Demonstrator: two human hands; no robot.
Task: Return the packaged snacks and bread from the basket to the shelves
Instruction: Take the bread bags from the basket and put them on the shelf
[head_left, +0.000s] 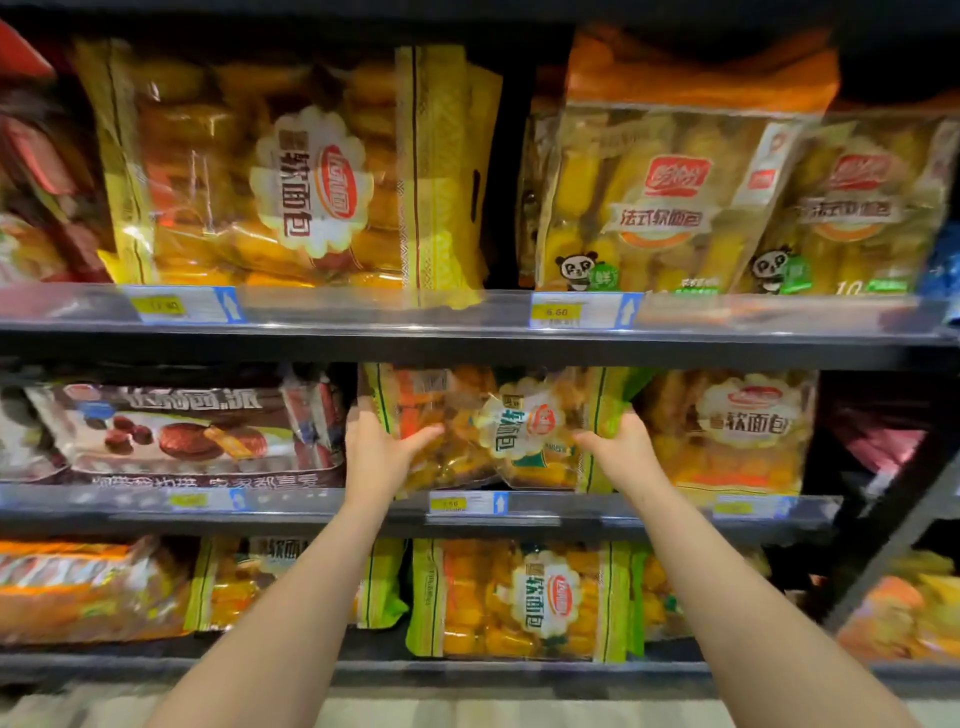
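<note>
Your left hand (382, 452) and right hand (621, 449) each grasp one end of the bread bag (488, 426), fingers curled round its short edges, thumbs on the front. The bag lies long axis left to right, partly inside the middle shelf (332, 501), its lower edge over the front rail. The shelf lies straight ahead of your fingers, so push the bag inward, both hands equally near.

Bread bag (498, 426) on middle shelf (363, 512), between pie bag (176, 431) and another bread bag (737, 431)
</note>
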